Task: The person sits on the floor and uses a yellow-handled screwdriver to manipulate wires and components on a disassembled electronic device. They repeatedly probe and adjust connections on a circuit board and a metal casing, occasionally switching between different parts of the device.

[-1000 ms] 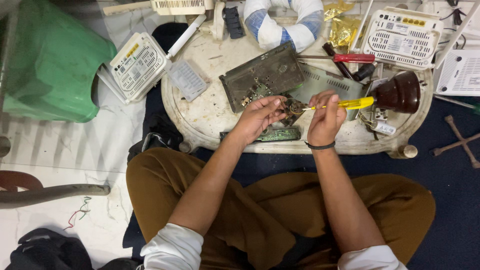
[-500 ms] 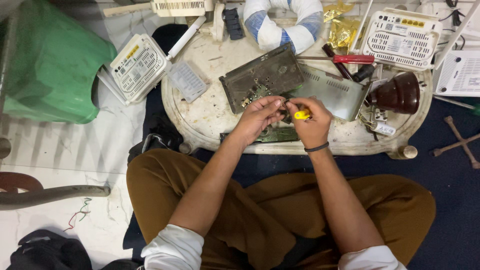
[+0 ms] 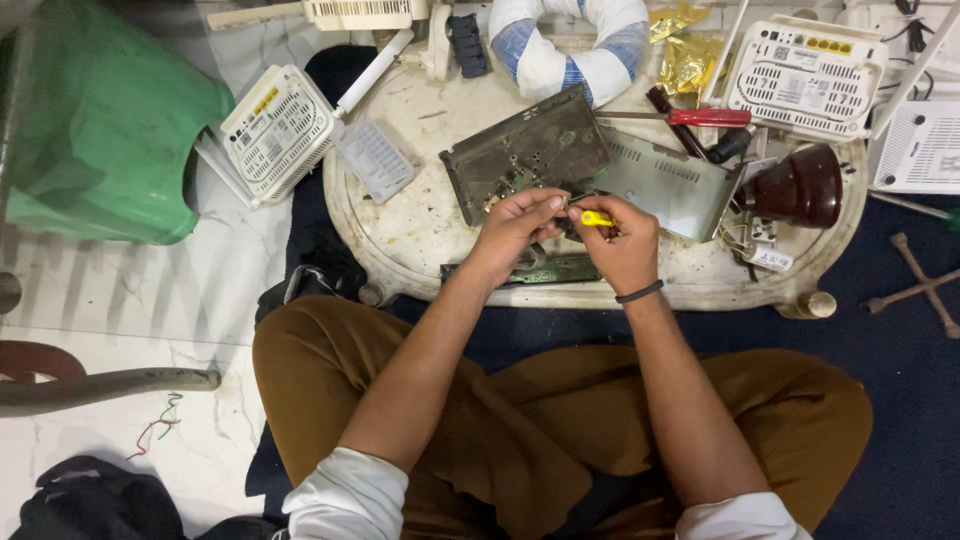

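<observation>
I sit cross-legged at a low white oval table (image 3: 420,240). My right hand (image 3: 625,250) grips a yellow-handled screwdriver (image 3: 596,218), held nearly end-on so only the handle's butt shows. My left hand (image 3: 518,228) pinches a small part right beside the screwdriver's tip, fingers closed; the part is mostly hidden. Both hands meet over a green circuit board (image 3: 560,268) near the table's front edge. Just behind them lie a dark metal device casing (image 3: 525,150) and a grey perforated metal cover (image 3: 670,185).
A red-handled screwdriver (image 3: 700,117), a brown dome-shaped object (image 3: 800,185), a blue-white wrapped ring (image 3: 565,40) and gold foil lie on the table. White routers (image 3: 275,130) (image 3: 805,75) sit left and right. A green plastic stool (image 3: 90,120) stands far left; a cross wrench (image 3: 915,285) lies right.
My right hand has turned the yellow screwdriver from lying sideways, pointing right, to standing end-on over the board. Both hands have stayed together at the same spot.
</observation>
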